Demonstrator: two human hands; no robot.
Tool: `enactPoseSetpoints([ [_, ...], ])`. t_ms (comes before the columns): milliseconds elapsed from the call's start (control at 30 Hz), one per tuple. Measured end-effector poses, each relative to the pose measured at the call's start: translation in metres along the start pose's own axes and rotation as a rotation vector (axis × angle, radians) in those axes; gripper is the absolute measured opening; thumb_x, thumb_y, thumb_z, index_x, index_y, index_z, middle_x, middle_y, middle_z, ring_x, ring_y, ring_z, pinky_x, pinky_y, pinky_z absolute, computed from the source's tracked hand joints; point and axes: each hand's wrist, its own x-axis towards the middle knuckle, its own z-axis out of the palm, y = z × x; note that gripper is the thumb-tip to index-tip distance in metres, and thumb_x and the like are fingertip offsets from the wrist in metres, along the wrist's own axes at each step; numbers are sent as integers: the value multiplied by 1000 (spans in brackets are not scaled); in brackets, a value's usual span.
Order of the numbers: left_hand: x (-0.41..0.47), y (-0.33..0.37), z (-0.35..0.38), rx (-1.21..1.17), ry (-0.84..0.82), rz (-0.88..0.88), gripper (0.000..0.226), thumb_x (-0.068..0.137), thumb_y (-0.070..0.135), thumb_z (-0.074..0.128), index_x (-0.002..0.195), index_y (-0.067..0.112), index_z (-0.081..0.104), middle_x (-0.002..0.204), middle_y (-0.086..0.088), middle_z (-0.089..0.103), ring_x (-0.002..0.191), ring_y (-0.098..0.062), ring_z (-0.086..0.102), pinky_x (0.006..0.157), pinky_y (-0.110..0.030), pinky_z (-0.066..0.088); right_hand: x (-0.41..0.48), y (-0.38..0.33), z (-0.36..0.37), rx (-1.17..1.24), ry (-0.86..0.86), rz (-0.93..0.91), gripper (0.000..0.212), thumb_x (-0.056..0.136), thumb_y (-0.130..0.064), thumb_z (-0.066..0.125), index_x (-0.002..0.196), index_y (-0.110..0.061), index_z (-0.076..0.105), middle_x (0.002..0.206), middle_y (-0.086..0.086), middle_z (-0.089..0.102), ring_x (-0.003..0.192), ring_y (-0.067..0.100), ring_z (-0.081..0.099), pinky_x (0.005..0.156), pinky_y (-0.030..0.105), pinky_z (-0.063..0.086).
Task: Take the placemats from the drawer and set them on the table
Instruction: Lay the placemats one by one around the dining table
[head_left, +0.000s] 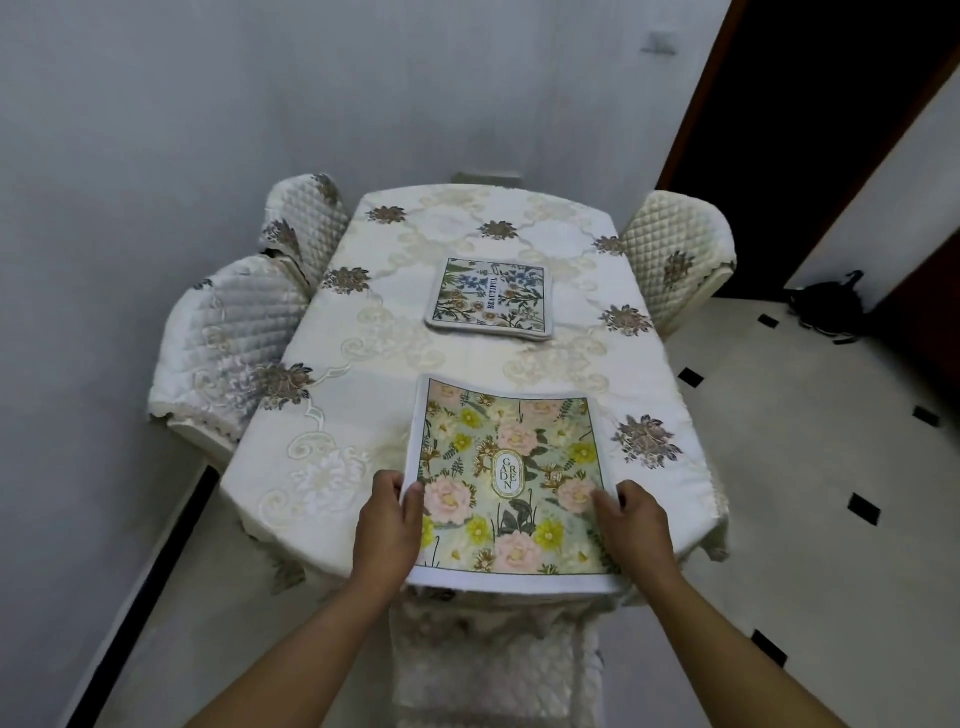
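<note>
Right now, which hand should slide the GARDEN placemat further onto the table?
Right, marginally. Both pinch the GARDEN placemat by its side edges, and its near edge overhangs the table. The right hand reaches further over the print, while the left hand only thumbs the border.

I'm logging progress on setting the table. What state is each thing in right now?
GARDEN placemat: held by both side edges over the near end of the table, not yet released.
BEAUTIFUL placemat: lying flat mid-table, untouched.
Left hand: pinching the GARDEN placemat's left edge.
Right hand: holding its right edge.
</note>
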Motion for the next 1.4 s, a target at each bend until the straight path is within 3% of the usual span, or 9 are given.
enactPoseSetpoints([
  [500,43,-52,65,114,15,-41,12,99,34,44,97,22,42,74,5,60,63,-14,58,53,-33,43,66,49,76,-121,-73,-26,40,95,-37,53,67,-16,35,58,3,46,53,21,46,50,33,29],
  [767,42,-77,81,516,-2,14,22,91,32,59,96,11,53,85,-8,58,75,-28,57,55,-37,49,71,63,88,-445,-130,-83,33,97,-51,37,87,-21,42,82,0,54,76,26,58,59,33,39],
  [867,40,-80,84,623,-4,58,28,81,21,72,97,4,57,83,-14,56,73,-32,54,54,-40,49,70,64,92,-510,-65,-116,31,94,-44,53,91,-14,48,90,10,57,81,33,60,59,35,38],
  [933,41,-78,84,662,3,84,37,74,15,76,102,1,57,86,-17,57,74,-34,54,57,-42,49,66,64,96,-592,-48,-181,32,79,-30,74,87,-7,53,83,16,57,73,38,57,55,38,42],
  [1000,43,-76,84,666,-10,117,47,71,15,75,111,3,55,95,-16,59,81,-33,55,64,-43,50,64,59,98,-601,-21,-228,38,68,-22,80,94,-6,56,89,17,58,78,39,56,60,41,48],
  [1133,35,-73,92,644,-88,354,55,84,35,54,131,9,46,131,-13,51,116,-28,48,97,-43,45,51,40,114,-505,-46,-516,53,82,-36,62,125,-10,46,126,18,56,114,37,56,93,47,49],
  [1233,19,-75,107,672,-186,528,59,87,41,47,136,9,43,140,-14,47,130,-26,37,110,-41,25,24,33,142,-499,-211,-737,61,98,-48,38,146,-13,32,156,13,32,144,33,30,120,47,21],
  [1300,11,-80,112,702,-238,542,64,90,46,44,141,8,40,147,-13,43,139,-24,29,114,-41,14,14,38,158,-526,-269,-808,64,101,-51,26,151,-11,27,160,7,17,149,28,18,118,44,12],
  [1400,14,-89,109,707,-228,482,70,93,49,40,147,6,34,154,-13,34,144,-22,19,116,-38,10,17,53,165,-558,-272,-806,65,101,-49,29,152,-9,27,161,9,21,150,25,15,116,44,14],
])
